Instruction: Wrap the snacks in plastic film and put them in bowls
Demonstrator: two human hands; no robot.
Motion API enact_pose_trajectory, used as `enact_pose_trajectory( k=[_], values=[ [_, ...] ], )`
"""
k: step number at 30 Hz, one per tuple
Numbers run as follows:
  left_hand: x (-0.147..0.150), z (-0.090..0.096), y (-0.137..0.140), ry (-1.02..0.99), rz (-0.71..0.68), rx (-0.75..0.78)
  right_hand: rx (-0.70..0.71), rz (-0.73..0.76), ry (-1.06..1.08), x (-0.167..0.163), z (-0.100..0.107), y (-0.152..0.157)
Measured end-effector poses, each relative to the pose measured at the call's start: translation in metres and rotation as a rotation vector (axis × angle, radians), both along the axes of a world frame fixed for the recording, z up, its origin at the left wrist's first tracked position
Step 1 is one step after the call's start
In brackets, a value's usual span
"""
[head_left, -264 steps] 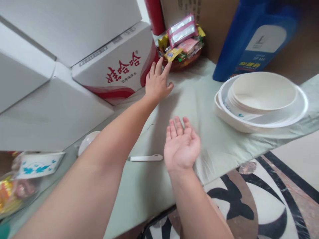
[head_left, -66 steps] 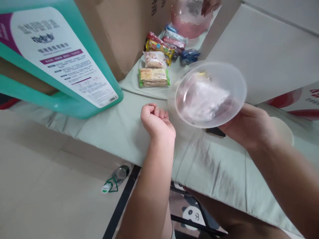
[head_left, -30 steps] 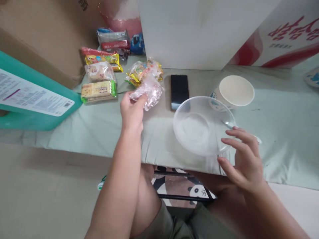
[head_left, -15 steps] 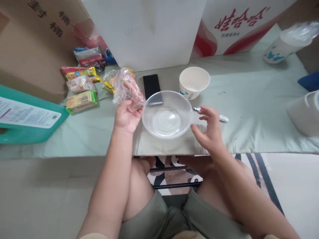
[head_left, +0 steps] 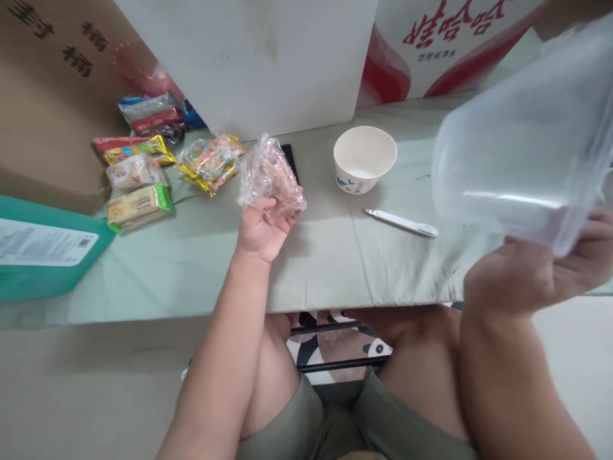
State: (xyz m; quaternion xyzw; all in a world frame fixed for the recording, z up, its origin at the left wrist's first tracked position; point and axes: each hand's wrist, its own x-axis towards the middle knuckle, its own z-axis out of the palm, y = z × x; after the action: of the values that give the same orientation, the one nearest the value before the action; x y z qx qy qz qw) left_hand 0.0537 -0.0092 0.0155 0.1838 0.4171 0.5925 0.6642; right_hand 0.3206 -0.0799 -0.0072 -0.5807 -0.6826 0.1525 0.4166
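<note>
Head view: right hand (head_left: 531,275) grips the rim of a translucent, colourless plastic bowl (head_left: 507,147), tipped sideways above the pale-green cloth-covered table (head_left: 330,268); looks light, semi-stiff, probably slick, rim best hold. Left hand (head_left: 263,231), palm apparently up, fingers curled around a crinkly clear-wrapped pinkish packet (head_left: 272,172) over the table; seems light, soft, crushable, wrapper edge best. Left forearm reaches forward; right elbow low.

Illumination is even and moderately dim; shadows are soft. Relative to the paper bowl (head_left: 364,163): at left, crinkled wrap (head_left: 269,176) shows small highlights; at right, the clear container (head_left: 512,140) shows a glare streak and blur. Wide-angle stretch increases outward.
</note>
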Motion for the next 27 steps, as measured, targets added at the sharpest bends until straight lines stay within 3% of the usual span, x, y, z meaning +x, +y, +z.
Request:
enact_pose_trajectory(
  k=[4,9,14,18,22,24,27],
  values=[
    [0.003,-0.005,-0.002,0.089,-0.163,0.023,-0.02,-0.173,0.025,0.025,-0.015,0.007],
    [0.004,-0.01,-0.006,0.084,-0.315,0.058,0.004,-0.518,0.159,0.046,-0.034,0.024],
    [-0.001,-0.012,-0.01,0.002,-0.368,0.083,-0.018,-0.312,0.278,0.031,-0.035,0.028],
    [-0.006,-0.016,-0.01,0.062,-0.356,0.095,-0.01,-0.416,0.026,0.027,-0.036,0.015],
    [-0.009,-0.015,-0.006,0.04,-0.385,0.105,-0.174,-0.241,-0.36,0.018,-0.043,0.01],
    [-0.01,-0.014,-0.003,-0.007,-0.403,0.101,-0.17,-0.181,-0.428,0.008,-0.043,0.011],
    [-0.008,-0.016,0.001,0.037,-0.411,0.086,-0.147,-0.126,-0.346,-0.01,-0.037,0.011]
  ],
)
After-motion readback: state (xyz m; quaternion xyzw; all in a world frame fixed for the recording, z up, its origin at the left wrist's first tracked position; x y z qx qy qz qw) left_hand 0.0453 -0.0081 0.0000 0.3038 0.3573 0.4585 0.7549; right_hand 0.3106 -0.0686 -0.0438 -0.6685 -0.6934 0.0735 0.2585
